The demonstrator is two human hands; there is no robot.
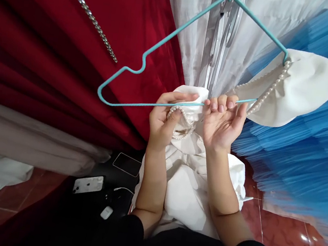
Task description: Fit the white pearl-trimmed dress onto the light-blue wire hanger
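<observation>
A light-blue clothes hanger (184, 28) spans the upper middle of the view. A white dress (192, 180) with pearl-beaded straps lies over the lap, and part of it hangs from the hanger's right shoulder as a white puffed piece (307, 93) edged with a pearl strand (278, 80). My left hand (165, 117) grips bunched white fabric and a looped pearl strap (184, 120) just by the hanger's bottom bar, thumb pressed on the beads. My right hand (222, 123) has its fingers curled over the same bar, palm facing up.
Red drapery (71, 43) with a rhinestone strip (88, 11) fills the left. Blue tulle (315, 162) hangs at the right. Metal rails (216, 40) and white curtains stand behind the hanger. On a black surface lie a phone (88, 184), a dark-screened phone (127, 164) and an earbud case (106, 212).
</observation>
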